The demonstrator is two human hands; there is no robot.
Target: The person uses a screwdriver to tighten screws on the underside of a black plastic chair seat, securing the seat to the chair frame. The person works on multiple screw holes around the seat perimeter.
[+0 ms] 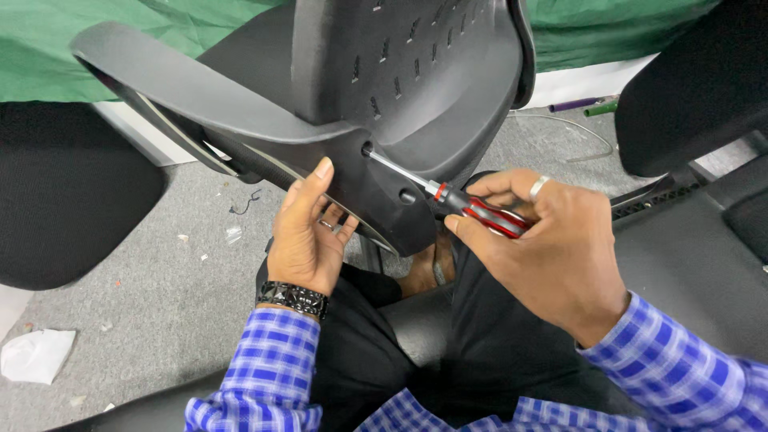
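Note:
A black plastic chair back (416,72) with slotted holes and a curved armrest (176,84) tilts over my lap. My right hand (548,248) grips a screwdriver (448,198) with a red and black handle; its metal shaft runs up-left into a screw hole in the chair back's lower bracket. My left hand (308,236) rests against the edge of that bracket, thumb up along the plastic, fingers curled under it. A ring shows on my right hand and a dark bracelet on my left wrist.
Grey carpet floor (184,288) with small scraps and a crumpled white paper (36,356) at lower left. Black chair seats stand at left (64,192) and upper right (696,80). Green cloth (88,40) hangs behind. A cable and markers lie at the far right.

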